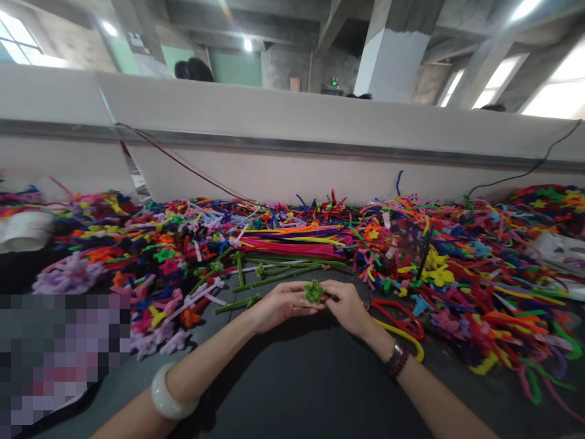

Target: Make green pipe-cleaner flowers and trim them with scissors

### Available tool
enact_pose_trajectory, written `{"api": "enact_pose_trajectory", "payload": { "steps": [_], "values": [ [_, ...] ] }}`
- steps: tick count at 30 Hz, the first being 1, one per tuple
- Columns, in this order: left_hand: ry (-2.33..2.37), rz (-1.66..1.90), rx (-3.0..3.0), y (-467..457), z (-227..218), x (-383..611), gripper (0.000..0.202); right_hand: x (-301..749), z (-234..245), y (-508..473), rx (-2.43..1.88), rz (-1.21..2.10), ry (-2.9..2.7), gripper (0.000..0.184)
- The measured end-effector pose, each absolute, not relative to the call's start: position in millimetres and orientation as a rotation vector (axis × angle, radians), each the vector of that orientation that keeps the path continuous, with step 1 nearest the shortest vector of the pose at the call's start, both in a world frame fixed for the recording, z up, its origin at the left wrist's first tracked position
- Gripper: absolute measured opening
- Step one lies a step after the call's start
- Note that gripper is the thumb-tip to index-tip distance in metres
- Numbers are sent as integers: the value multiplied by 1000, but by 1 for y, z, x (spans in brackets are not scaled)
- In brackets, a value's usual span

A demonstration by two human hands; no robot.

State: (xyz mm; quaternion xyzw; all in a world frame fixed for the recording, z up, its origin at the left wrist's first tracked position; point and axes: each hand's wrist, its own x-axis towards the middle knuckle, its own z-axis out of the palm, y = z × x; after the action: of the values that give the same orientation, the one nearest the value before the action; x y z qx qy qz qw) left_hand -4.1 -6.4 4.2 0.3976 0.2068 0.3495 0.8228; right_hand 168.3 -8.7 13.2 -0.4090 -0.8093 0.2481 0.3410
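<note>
A small green pipe-cleaner flower (314, 292) is held up between my two hands, petals facing me. My left hand (284, 303) has its fingers stretched along the flower's left side, pinching it. On the other side, my right hand (346, 305) has its fingers curled against the flower's right edge; the fingertips are partly hidden. Just beyond my hands lie several green pipe-cleaner stems (265, 278). Red-handled scissors (402, 318) rest right of my right hand, with a bent yellow pipe cleaner (414, 344) beside them.
Straight pink pipe cleaners (292, 247) lie bundled behind the green stems. Heaps of coloured pipe-cleaner flowers (169, 268) cover the left and right of the dark table (292, 378). A white cup (28, 231) lies far left. A low white partition (274, 171) stands behind.
</note>
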Motion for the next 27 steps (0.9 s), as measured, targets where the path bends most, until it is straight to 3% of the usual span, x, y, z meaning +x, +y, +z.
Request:
{"api": "enact_pose_trajectory", "payload": {
  "steps": [4,9,15,19,27],
  "values": [
    [428,737,837,-8,7,-10,34,178,23,-7,-1174,528,-2223,25],
    [616,861,983,-20,10,-25,30,221,43,-26,-1741,179,-2462,20],
    [829,986,1242,-24,9,-36,21,254,34,-52,-1849,48,-2515,48],
    [922,1103,1339,-21,7,-36,12,260,23,-50,-1917,115,-2487,45],
    [1039,1196,1478,-19,7,-40,16,245,45,-57,-1955,292,-2286,32]
  ]
}}
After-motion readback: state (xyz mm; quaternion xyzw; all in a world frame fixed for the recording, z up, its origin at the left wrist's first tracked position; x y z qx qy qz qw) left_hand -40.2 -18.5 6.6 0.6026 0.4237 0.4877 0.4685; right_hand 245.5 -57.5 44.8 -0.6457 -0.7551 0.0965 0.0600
